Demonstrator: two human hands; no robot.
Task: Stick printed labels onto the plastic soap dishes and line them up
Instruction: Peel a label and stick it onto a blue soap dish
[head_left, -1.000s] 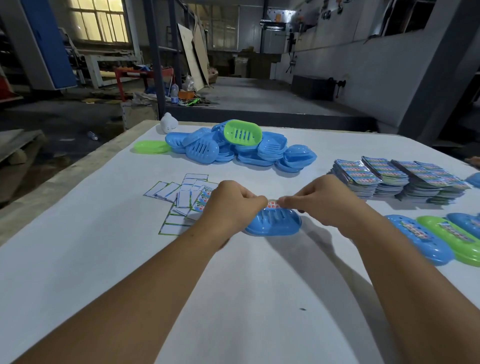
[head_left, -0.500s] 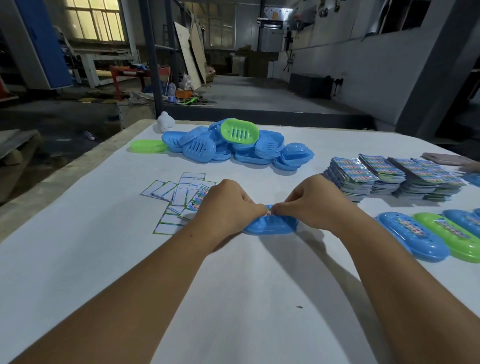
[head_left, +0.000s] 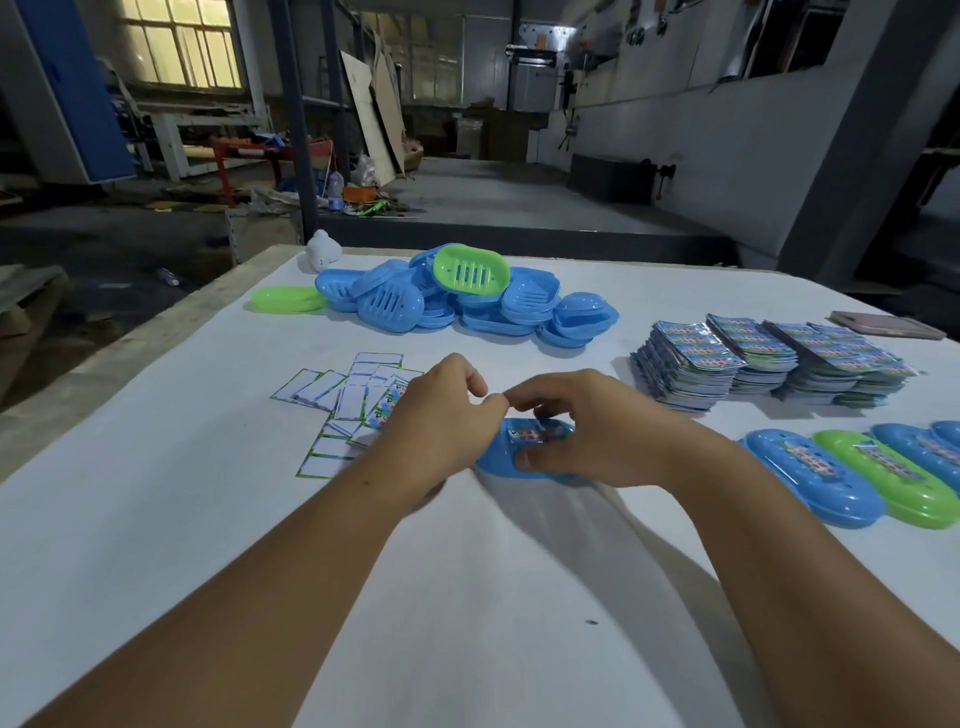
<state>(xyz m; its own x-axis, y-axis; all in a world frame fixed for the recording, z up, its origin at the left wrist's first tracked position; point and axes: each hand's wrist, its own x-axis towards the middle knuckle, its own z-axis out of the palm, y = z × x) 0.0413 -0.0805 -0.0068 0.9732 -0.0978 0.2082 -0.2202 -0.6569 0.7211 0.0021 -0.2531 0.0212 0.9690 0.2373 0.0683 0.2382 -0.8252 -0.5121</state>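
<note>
A blue soap dish (head_left: 493, 461) lies upside down on the white table between my hands, with a printed label (head_left: 525, 433) on its top. My right hand (head_left: 592, 431) holds this dish, thumb against its near side and fingers curled over the label. My left hand (head_left: 441, 421) hovers just left of the dish with loosely curled fingers and nothing visible in them. To the right stands a row of labelled dishes: a blue one (head_left: 810, 480), a green one (head_left: 883, 483) and another blue one (head_left: 924, 449).
A pile of unlabelled blue and green dishes (head_left: 467, 301) sits at the back, with a lone green dish (head_left: 288, 300) to its left. Stacks of printed labels (head_left: 769, 364) stand at the right. Loose white backing papers (head_left: 337, 405) lie left of my hands. The table's left edge (head_left: 130, 358) drops to the floor.
Both hands pinched the label over the dish earlier. Now the label lies on the dish, my left hand has lifted off, and my right hand has closed over the dish.
</note>
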